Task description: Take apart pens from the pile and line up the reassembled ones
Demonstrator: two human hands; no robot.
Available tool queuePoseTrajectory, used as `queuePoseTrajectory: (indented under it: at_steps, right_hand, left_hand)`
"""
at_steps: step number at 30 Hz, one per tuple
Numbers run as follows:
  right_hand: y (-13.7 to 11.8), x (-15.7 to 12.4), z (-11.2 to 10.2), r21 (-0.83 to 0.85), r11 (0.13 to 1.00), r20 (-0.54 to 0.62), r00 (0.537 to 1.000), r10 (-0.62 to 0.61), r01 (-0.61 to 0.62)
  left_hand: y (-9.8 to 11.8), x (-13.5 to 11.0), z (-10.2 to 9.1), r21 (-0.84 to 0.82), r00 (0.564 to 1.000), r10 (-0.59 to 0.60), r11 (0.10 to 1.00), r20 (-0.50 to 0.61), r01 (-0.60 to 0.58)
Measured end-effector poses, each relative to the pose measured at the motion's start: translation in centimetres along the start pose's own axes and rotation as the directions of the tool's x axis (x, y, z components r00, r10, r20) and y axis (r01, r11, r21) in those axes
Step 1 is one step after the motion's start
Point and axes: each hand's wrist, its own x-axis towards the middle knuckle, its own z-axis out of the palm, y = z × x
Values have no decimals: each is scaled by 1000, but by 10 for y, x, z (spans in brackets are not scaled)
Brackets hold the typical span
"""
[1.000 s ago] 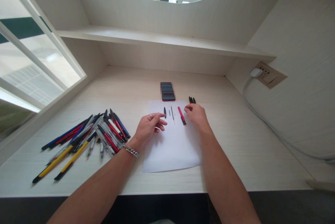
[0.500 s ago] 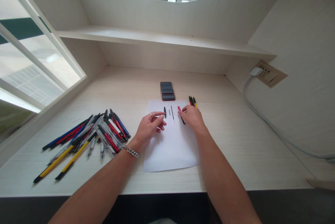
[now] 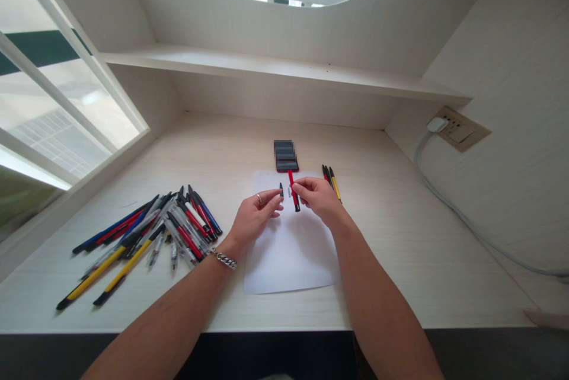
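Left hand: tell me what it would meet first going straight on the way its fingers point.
Most likely the small black pen part, right by the fingertip end of the left hand. Depth is unclear there, so the two may even be touching.

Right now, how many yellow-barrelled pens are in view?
3: one yellow-barrelled pen, then another, in the left mixed-colour pen pile; a third beyond the right hand. The pile may hide more.

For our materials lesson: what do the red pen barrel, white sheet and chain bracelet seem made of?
Red pen barrel: probably plastic, smooth, judging by its solid, even colour.
White sheet: likely paper, matt; thin, without glare.
Chain bracelet: seemingly silvery metal, polished; its links glint.
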Motion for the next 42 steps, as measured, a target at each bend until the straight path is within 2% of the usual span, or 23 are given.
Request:
queuePoseTrajectory:
  at_steps: [3,6,9,11,13,14,18,23,28,30,32,35,36,38,40,42]
  right_hand:
    - [-7,-6,15,122,992,143,989,-49,31]
    - [-9,-9,26,115,992,196,978,-76,54]
    - [-6,-7,24,0,997,129,988,-80,81]
    - [0,-2,16,-155,983,-2,996,-94,93]
    - [8,3,6,-345,936,-160,978,-132,70]
    - [12,6,1,-421,906,-193,972,-136,43]
    - [26,12,-7,-589,806,-160,986,-51,-53]
    - [29,12,1,-701,712,-106,993,-45,-43]
    - [27,11,4,-725,687,-125,991,-44,-61]
    - [25,11,3,-685,726,-141,989,-51,-61]
    - [21,10,2,-573,818,-171,984,-56,-53]
    - [12,8,2,-174,985,-189,982,-18,-15]
    - [9,7,3,-12,1000,-174,985,-6,4]
    - [1,4,5,228,973,-132,991,-5,36]
    - [-4,1,6,300,952,-104,994,-35,64]
    - [-6,-1,8,273,958,-81,994,-69,88]
  left_hand:
    - [1,0,1,-88,999,36,996,30,-33]
    - [2,-1,0,-183,995,81,981,57,-70]
    - [1,0,-1,-200,996,89,976,-10,-90]
    - [0,1,-1,-194,995,78,977,-57,-88]
    - [-2,1,-1,-185,997,57,980,-59,-67]
    - [-3,0,-1,-177,998,44,983,-50,-52]
    - [-2,-1,1,-131,999,-8,991,-32,3]
    - [-1,-3,3,-98,1000,-2,995,-9,1]
    - [-3,-2,2,-61,1000,12,998,9,-11]
    - [-5,-2,1,-35,1000,26,999,14,-25]
    - [-6,-1,0,-2,999,44,999,16,-44]
    - [-6,-1,0,60,997,79,995,13,-80]
    - [-6,-1,0,82,996,90,993,12,-91]
    - [-6,0,-1,123,994,108,986,15,-109]
    - [-6,0,-1,164,992,122,979,25,-125]
    - [-6,0,-2,201,990,134,970,38,-139]
